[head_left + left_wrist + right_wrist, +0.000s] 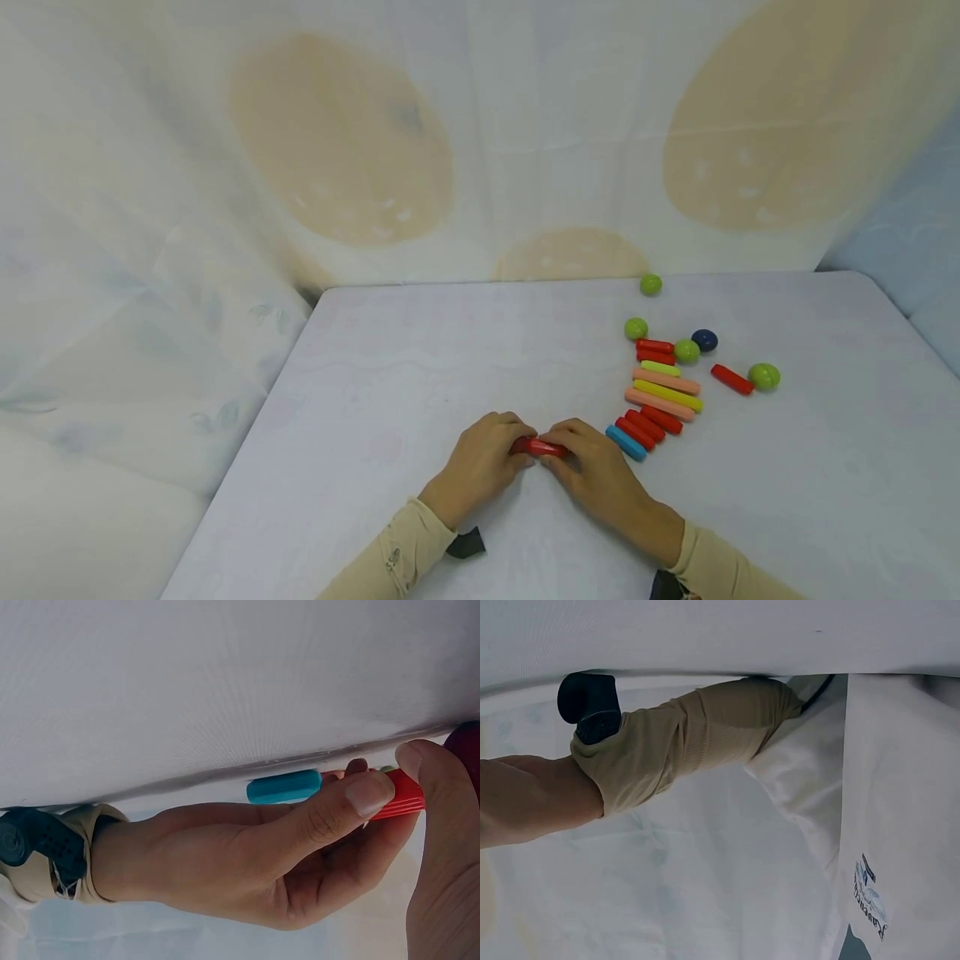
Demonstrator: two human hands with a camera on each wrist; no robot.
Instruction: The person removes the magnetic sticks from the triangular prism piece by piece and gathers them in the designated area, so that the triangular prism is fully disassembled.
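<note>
1. Red stick (539, 447) is pinched at both ends, just left of the stick row (654, 398), low over the surface (420, 367).
2. Left hand (480, 462): fingers (517, 425) are curled round the stick's left end.
3. Right hand (596, 471): fingers are closed on its right end; in the left wrist view the thumb (352, 806) is seen pressed along the red stick (401, 795).
4. Blue stick (626, 442) lies at the near end of the stick row, just beside the right hand, untouched.
5. Row holds red, pink, yellow and green sticks laid side by side; one more red stick (731, 379) lies apart, right of the row, beside a green ball (764, 376).
6. Other green balls and a dark blue ball (704, 339) are scattered at the far end of the row.
7. Progress, judged: early. Only one stick is in hand, nothing is built left of the row, and the rest of the pieces are left unused.
8. Right wrist view shows only a sleeve and cloth.
</note>
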